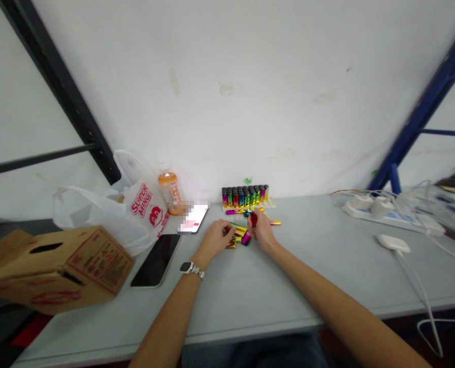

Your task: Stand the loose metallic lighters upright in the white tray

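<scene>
Right hand (261, 231) is closed on a shiny red piece (254, 220), just in front of the white rack (272, 203). Left hand (215, 239), in front of the rack and toward its left end, has thumb and fingers curled with a narrow gap; whether it holds anything cannot be told. Loose tubes (241, 231) lie flat between the hands, before the rack; upright tubes (246, 197) with black tops stand in rows in it. Principal hazard, in this report's judgement: a knuckle or the held piece catching the front row, since the right hand works close to it, and tipping several tubes together. Secondary hazard: loose tubes, lying crossed and touching, may shift or roll if one is pulled from beneath another. A slack pinch could also drop the red piece among them. Behind the rack, the wall (250, 128) limits movement. Left of the rack, a lit phone (199, 217) and a bottle (170, 191) restrict sideways travel. Widest room lies right of the rack, as far as the power strip (396, 215). Table (288, 291) surface extends forward of the rack to a front edge well apart from the tubes.
</scene>
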A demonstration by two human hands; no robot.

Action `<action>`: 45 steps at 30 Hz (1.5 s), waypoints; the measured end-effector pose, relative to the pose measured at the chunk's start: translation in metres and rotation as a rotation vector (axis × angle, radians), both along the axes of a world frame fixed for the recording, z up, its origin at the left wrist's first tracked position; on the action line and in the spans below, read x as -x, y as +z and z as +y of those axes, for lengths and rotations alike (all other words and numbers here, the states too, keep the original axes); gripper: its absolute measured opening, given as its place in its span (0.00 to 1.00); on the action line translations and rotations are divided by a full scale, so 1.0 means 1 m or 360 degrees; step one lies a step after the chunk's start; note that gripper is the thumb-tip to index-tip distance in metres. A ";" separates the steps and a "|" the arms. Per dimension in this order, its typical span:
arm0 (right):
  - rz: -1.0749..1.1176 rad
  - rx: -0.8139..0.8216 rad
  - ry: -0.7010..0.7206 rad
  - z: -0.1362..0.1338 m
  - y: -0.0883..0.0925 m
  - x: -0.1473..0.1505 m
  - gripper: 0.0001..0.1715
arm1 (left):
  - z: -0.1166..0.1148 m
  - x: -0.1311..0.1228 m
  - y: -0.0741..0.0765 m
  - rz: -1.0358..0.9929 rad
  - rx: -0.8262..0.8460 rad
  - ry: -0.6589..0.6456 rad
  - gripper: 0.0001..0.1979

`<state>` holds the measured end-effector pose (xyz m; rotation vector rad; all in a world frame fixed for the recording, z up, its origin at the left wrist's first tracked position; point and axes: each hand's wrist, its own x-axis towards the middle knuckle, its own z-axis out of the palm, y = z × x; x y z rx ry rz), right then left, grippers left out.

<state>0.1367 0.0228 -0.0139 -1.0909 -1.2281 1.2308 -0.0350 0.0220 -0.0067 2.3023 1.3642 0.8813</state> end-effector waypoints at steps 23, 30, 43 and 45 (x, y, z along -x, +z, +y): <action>-0.0498 -0.0534 -0.0588 0.001 -0.005 0.002 0.19 | 0.001 -0.001 0.000 0.0004 0.0022 -0.0015 0.15; -0.0219 -0.0519 -0.0344 0.001 -0.011 0.004 0.21 | 0.003 0.001 -0.004 -0.0040 0.0034 -0.0050 0.10; -0.1081 -0.1009 -0.0085 0.066 0.036 -0.009 0.11 | 0.006 0.004 -0.010 -0.0035 -0.0026 -0.0004 0.04; -0.1239 -0.1061 -0.0056 0.081 0.043 -0.005 0.10 | 0.005 0.005 -0.010 -0.0037 -0.0017 0.0003 0.04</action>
